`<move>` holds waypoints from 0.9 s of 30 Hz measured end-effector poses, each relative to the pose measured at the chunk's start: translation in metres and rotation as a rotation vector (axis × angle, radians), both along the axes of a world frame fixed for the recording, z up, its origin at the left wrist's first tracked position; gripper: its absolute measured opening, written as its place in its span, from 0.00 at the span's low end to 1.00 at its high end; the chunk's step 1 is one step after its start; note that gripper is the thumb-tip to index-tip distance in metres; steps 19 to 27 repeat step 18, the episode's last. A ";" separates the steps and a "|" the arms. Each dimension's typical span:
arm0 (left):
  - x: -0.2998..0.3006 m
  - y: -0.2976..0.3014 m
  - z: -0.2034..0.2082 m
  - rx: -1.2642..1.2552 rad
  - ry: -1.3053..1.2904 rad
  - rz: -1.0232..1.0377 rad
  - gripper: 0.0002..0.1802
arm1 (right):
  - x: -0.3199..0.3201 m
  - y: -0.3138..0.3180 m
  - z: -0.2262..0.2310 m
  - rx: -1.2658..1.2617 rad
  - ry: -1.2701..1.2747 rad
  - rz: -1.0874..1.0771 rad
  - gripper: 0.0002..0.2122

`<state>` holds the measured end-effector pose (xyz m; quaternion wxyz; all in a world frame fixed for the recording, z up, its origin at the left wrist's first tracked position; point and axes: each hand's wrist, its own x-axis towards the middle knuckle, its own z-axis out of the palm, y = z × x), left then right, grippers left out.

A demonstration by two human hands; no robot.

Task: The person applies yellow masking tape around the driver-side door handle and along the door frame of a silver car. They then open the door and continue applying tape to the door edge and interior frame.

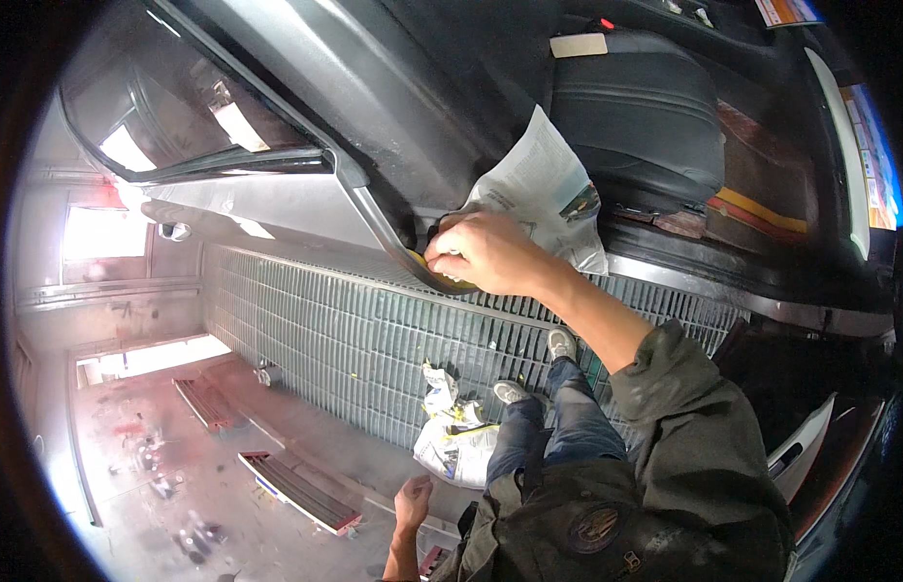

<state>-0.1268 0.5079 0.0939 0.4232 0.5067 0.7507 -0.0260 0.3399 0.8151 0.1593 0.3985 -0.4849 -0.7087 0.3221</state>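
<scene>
My right hand (485, 254) is raised to the lower corner of a grey car door (306, 209). Its fingers are closed on a strip of yellow tape (419, 262) and the edge of a sheet of newspaper (544, 184) that covers the door opening. My left hand (411, 501) hangs low beside my body, fingers loosely apart, holding nothing. Behind the paper sits a black car seat (645, 116).
A metal floor grating (345, 335) lies under my feet. Crumpled newspaper with yellow tape (451, 432) rests on it by my shoes. Red-edged ramps (296, 490) lie on the stained concrete floor at the left. The car sill (762, 296) runs along the right.
</scene>
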 end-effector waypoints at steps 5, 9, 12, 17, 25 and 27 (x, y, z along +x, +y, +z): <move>-0.014 -0.020 -0.012 -0.086 0.047 0.048 0.18 | -0.004 0.003 -0.001 -0.051 -0.014 -0.014 0.08; -0.021 -0.028 -0.022 -0.099 -0.003 0.099 0.19 | -0.010 -0.002 -0.006 0.015 0.083 -0.082 0.08; -0.014 -0.023 -0.015 -0.114 0.019 0.100 0.19 | -0.014 -0.008 -0.007 0.037 0.127 -0.145 0.08; -0.017 -0.017 -0.012 -0.108 0.000 0.089 0.19 | -0.021 -0.012 -0.018 -0.025 0.015 -0.309 0.06; -0.014 -0.017 -0.010 -0.111 -0.004 0.101 0.20 | -0.020 -0.016 -0.024 -0.065 -0.033 -0.350 0.06; -0.014 -0.017 -0.010 -0.111 -0.004 0.101 0.20 | -0.020 -0.016 -0.024 -0.065 -0.033 -0.350 0.06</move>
